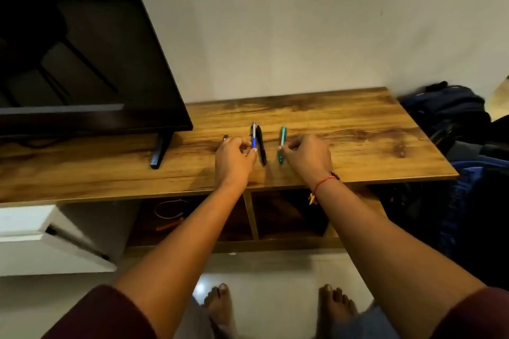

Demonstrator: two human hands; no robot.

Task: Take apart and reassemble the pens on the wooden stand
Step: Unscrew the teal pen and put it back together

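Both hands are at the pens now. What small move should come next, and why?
Probably lift the blue pen off the wooden stand with the left hand. Its fingers pinch that pen near its lower end, yet the pen lies flat, close beside the black pen, where twisting it apart would be awkward. The right hand pinches the teal pen, which also looks whole.

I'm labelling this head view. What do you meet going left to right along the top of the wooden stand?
The television foot → left hand → blue pen → black pen → green pen → right hand → dark bags off its right end.
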